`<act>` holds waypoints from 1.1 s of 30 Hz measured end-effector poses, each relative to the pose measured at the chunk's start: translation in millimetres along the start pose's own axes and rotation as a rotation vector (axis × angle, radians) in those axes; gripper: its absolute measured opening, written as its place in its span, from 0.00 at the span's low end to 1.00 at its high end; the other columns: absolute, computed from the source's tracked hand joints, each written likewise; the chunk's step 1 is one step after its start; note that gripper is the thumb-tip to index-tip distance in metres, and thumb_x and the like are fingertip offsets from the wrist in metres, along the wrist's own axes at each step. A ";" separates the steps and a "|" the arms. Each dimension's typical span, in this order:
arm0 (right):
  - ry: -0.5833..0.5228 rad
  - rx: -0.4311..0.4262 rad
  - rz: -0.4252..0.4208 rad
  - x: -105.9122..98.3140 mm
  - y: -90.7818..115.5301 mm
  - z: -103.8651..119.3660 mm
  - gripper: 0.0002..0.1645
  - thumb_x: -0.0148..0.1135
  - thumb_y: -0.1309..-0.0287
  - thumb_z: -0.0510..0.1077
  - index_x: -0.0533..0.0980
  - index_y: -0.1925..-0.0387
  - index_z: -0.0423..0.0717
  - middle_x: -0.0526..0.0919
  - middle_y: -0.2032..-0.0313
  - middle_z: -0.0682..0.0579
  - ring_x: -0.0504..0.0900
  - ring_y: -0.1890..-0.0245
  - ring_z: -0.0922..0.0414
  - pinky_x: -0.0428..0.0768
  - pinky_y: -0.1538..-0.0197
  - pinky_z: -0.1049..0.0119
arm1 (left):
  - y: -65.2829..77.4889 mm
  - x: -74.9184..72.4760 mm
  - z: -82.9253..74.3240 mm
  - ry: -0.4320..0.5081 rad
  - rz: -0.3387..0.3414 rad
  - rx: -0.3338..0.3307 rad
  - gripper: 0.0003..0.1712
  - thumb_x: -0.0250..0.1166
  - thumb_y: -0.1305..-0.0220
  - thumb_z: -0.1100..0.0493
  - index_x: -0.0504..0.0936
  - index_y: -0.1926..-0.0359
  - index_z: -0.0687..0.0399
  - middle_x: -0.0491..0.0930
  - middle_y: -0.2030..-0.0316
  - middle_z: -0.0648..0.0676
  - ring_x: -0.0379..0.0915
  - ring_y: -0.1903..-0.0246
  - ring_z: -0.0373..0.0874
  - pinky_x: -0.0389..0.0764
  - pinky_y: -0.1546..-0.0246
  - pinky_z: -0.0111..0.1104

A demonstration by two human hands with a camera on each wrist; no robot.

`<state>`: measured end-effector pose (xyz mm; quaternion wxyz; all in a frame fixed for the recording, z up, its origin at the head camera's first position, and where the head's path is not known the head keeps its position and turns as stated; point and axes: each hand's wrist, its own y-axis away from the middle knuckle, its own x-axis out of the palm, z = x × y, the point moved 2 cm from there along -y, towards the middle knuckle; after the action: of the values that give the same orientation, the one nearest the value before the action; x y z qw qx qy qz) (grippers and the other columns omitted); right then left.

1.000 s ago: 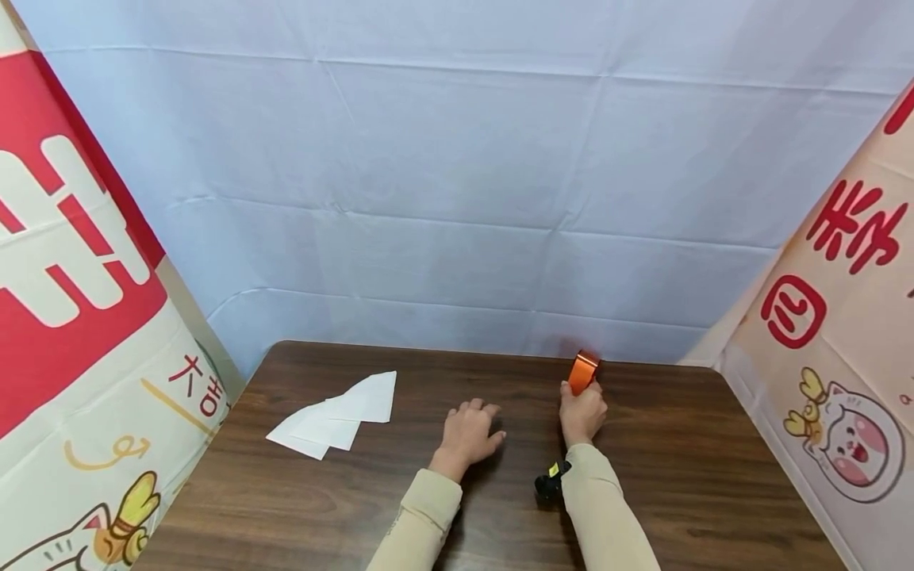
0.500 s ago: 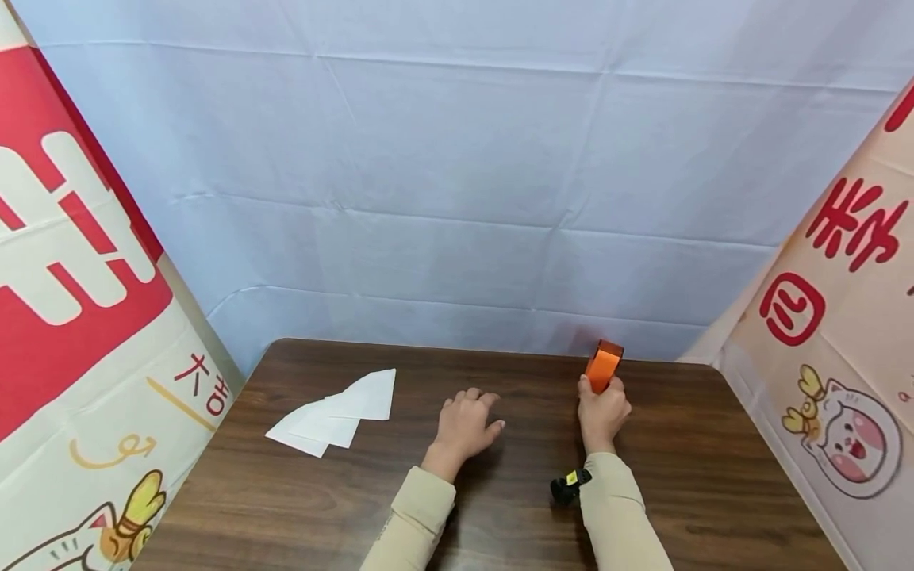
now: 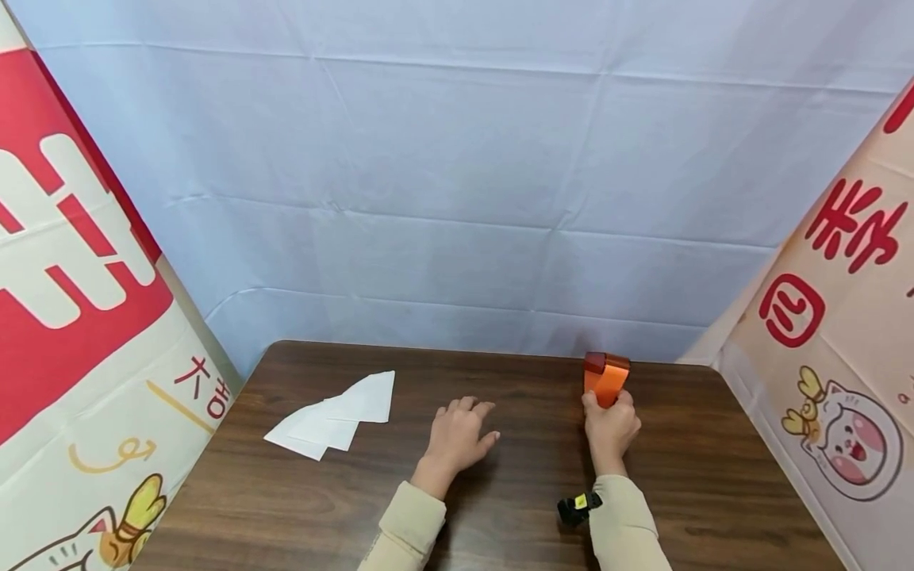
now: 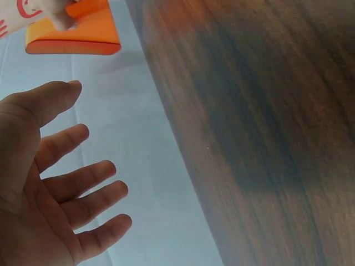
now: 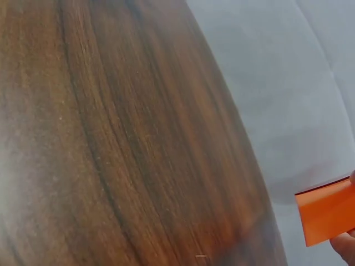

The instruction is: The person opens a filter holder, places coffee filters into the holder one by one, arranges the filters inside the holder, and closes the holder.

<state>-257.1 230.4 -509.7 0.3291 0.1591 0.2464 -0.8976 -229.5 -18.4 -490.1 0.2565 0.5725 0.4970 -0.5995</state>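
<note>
This looks like a small cloth-walled booth — the room beyond is hidden. A wood-grain table (image 3: 714, 476) stretches beneath the left hand (image 3: 455, 438) and right hand (image 3: 614, 428); a creased pale-blue sheet (image 3: 443, 174) hangs beyond them — with a red-and-white banner (image 3: 78, 357) to their left and a peach-toned banner (image 3: 842, 341) to their right.

The head view looks forward and down across the bench (image 3: 528, 484) from above; both wrist views, much nearer, share the backdrop (image 4: 147, 144) and orange band (image 5: 326, 215).

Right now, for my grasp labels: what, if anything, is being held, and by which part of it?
The right hand holds the orange object by its near end.
</note>
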 end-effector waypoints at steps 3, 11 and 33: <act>-0.015 0.019 0.011 -5.5 3.0 2.2 0.20 0.65 0.54 0.42 0.72 0.62 0.31 0.77 0.68 0.30 0.72 0.66 0.34 0.68 0.59 0.42 | 2.9 -0.5 1.1 0.015 -0.004 0.002 0.26 0.63 0.42 0.40 0.77 0.44 0.42 0.75 0.51 0.52 0.72 0.53 0.48 0.74 0.59 0.41; -0.063 -0.016 0.012 -17.4 8.3 3.9 0.19 0.65 0.59 0.38 0.73 0.63 0.32 0.78 0.69 0.32 0.72 0.67 0.33 0.68 0.63 0.43 | 9.3 -0.9 5.3 0.051 -0.028 0.019 0.26 0.64 0.42 0.42 0.77 0.44 0.43 0.75 0.50 0.53 0.72 0.51 0.48 0.74 0.58 0.42; -0.172 0.024 0.177 -32.2 22.0 -6.6 0.10 0.68 0.61 0.35 0.78 0.71 0.39 0.81 0.71 0.46 0.74 0.73 0.64 0.70 0.72 0.81 | 26.3 -3.9 23.7 0.133 -0.066 0.051 0.25 0.66 0.43 0.45 0.78 0.46 0.47 0.75 0.49 0.57 0.71 0.50 0.52 0.73 0.56 0.47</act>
<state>-217.9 235.9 -508.1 0.4252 0.1064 0.1915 -0.8782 -215.9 -50.3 -497.9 0.1885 0.6008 0.5159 -0.5809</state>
